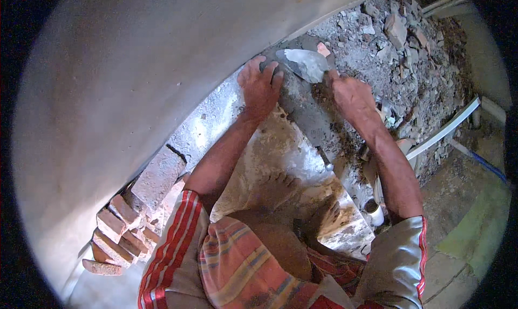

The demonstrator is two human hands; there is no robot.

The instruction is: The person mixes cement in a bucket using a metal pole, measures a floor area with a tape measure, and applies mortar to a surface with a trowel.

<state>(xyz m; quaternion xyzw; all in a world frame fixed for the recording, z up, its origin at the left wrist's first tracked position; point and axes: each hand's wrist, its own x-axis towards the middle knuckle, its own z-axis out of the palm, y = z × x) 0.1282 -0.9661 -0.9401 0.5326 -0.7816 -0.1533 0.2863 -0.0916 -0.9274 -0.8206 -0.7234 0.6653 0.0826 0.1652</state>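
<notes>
My right hand (353, 97) is closed round the handle of a trowel (306, 64). The trowel's pale, smeared metal blade points left, over a strip of wet grey mortar (294, 90). To the left of the blade, my left hand (260, 88) rests at the foot of the wall, palm down with its fingers apart. Dark grey mortar shows between its thumb and fingers; whether a brick lies under them is hidden. A small orange brick piece (323, 49) sits just beyond the blade's right end.
A plastered wall (118, 93) curves along the left. Several bricks (116, 228) are stacked at its foot, one brick (159, 177) lying higher on the ledge. Broken rubble (402, 45) covers the far right. A white strip (445, 128) and a white pipe end (373, 212) lie right of me.
</notes>
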